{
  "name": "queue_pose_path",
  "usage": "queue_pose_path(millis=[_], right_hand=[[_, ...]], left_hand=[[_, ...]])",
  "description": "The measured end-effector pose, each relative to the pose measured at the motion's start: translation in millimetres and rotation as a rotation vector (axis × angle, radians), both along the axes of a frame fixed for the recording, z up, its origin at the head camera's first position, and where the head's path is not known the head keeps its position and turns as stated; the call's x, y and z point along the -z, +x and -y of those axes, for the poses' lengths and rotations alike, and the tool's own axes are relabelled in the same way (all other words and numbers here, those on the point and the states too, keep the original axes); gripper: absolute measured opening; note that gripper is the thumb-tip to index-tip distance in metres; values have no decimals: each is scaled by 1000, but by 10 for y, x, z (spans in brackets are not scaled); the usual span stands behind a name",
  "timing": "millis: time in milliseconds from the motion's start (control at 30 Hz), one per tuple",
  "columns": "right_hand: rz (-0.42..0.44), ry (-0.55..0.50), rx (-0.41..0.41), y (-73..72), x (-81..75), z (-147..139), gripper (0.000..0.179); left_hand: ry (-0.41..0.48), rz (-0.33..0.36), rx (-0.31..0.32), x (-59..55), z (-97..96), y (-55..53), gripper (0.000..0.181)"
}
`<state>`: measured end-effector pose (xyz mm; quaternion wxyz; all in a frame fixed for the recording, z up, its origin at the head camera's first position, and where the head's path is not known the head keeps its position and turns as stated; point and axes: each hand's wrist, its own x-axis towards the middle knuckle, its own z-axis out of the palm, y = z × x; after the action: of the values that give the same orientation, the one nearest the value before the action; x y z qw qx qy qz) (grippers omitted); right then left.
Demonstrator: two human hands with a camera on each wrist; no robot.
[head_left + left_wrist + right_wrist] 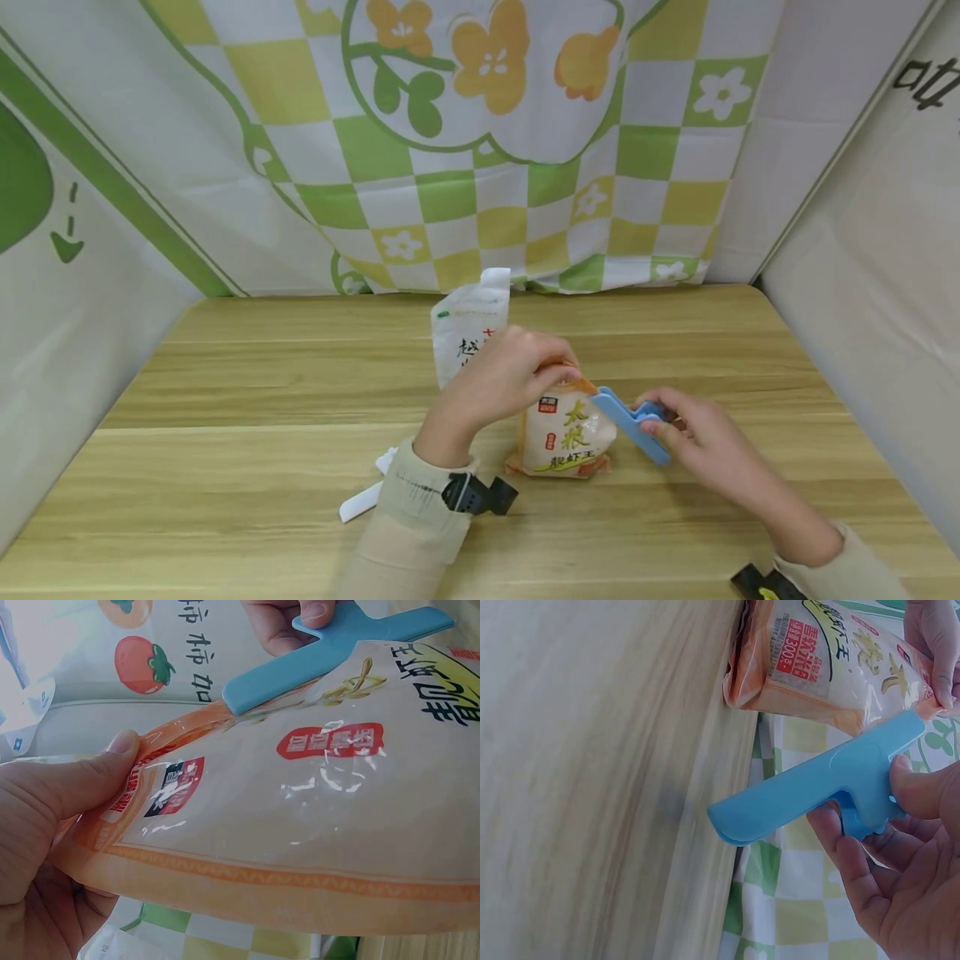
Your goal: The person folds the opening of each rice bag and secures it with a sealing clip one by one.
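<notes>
A cream and orange plastic bag with Chinese lettering (562, 442) stands upright on the table. My left hand (517, 367) pinches its orange top edge between thumb and fingers, as the left wrist view shows on the bag (300, 825). In my right hand (701, 433) is a light blue bag clip (622, 421), gripped by its handle. One end of the clip (810, 787) meets the bag's top corner, close to the left fingers. Whether the bag's edge lies between the clip's two arms, I cannot tell.
Behind my left hand stands a white bag with lettering (468, 321), partly hidden. A white clip (362, 502) lies on the wooden table (262, 467) by my left sleeve, which covers part of it. Checkered cloth (480, 200) hangs at the table's back edge.
</notes>
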<state>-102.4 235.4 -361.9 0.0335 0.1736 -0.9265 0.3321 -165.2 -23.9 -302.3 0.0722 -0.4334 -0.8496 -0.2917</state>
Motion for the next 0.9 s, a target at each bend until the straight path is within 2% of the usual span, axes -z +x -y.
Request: queue_pose_path(millis=[367,667,767,900], right_hand=[[-70,-41,7,-1,-66,73,15],[-115,-46,19,21,-105,133,15],[-113,-39,37,25,-124,159,17],[-108,-35,66,37,-132,189,19]], left_hand=[[-1,-18,14,-37,-8,20,15],[-3,3,4,-30,-7,11,15],[3,21,-4,-24,-7,12,15],[-2,10,-1,-17,-4,13,14]])
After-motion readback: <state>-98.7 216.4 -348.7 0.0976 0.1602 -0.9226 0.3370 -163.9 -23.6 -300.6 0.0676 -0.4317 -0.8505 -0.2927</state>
